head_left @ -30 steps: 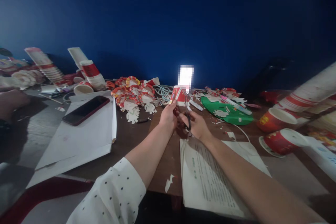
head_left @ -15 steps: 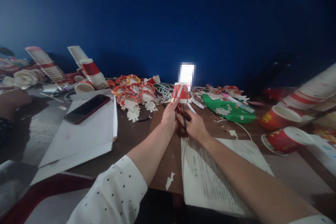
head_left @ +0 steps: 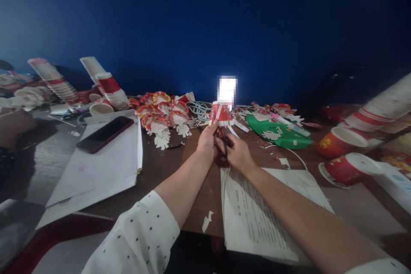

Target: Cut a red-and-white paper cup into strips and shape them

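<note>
cup: the red-and-white tapered paper cup (head_left: 221, 113) sits just beyond your two hands, straight ahead of you, above the far part of the dark brown wooden surface (head_left: 210, 199).
cup axis: roughly up and down in your view, narrower end at the top, wider edge towards your fingers.
left hand: your left hand (head_left: 207, 142) is clamped on the cup's lower left side, thumb pointing up along it.
right hand: your right hand (head_left: 236, 150) grips the slim dark-handled scissors (head_left: 225, 149), just beside the left.
scissors line: pointing away from you, towards the cup's lower edge; you cannot tell whether the blades touch it.
nearer hand: your left, in contact; your right reaches it only through the scissors.
</note>
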The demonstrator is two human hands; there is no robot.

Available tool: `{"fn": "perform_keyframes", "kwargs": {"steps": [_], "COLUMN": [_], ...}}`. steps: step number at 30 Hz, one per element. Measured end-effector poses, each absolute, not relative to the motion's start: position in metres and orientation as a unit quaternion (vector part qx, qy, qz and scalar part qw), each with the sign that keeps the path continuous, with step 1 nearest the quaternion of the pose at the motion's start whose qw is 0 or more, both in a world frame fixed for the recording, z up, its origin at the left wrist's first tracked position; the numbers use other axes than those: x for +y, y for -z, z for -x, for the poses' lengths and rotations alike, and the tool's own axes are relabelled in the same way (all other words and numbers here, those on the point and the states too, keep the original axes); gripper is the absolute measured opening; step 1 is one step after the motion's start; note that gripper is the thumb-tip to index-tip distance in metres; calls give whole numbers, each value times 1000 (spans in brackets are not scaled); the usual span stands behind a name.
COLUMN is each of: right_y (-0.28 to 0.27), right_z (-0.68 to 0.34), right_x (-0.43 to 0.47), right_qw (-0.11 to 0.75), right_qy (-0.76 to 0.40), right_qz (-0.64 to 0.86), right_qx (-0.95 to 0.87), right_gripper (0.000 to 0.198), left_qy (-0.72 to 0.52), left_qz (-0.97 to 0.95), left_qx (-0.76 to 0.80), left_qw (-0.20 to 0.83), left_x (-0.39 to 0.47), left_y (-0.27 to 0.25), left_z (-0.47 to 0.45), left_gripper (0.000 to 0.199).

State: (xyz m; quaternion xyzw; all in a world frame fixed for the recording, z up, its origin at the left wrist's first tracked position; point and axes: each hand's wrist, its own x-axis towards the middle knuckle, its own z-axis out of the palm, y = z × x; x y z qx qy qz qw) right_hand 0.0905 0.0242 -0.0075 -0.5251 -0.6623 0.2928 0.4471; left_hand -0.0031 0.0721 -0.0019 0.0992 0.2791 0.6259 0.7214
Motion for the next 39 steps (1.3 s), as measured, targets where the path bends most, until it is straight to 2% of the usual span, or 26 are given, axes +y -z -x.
{"fn": "perform_keyframes", "kwargs": {"steps": [11,25,32,39], "right_y": [9,6,7,4], "right_z": [-92,-92,-92,-91], "right_x": [24,23,23,26], "right_qw": [442,436,438,463], "right_qy": [-289,-230,-231,-244], "right_qz": [531,548,545,545], "right_qx": [-663,-676,-677,-654], "right_gripper": [29,32,29,32], "left_qy": [-618,-613,-629,-610], "left_qz": [-99,-99,-84,-136], "left_qx": [282,309,291,273], "left_qw": [728,720,716,731], "left_x": [71,67,68,66], "left_y": [1,-8,-7,1], "left_z": [3,2,1,-1], "left_gripper": [25,25,19,26]}}
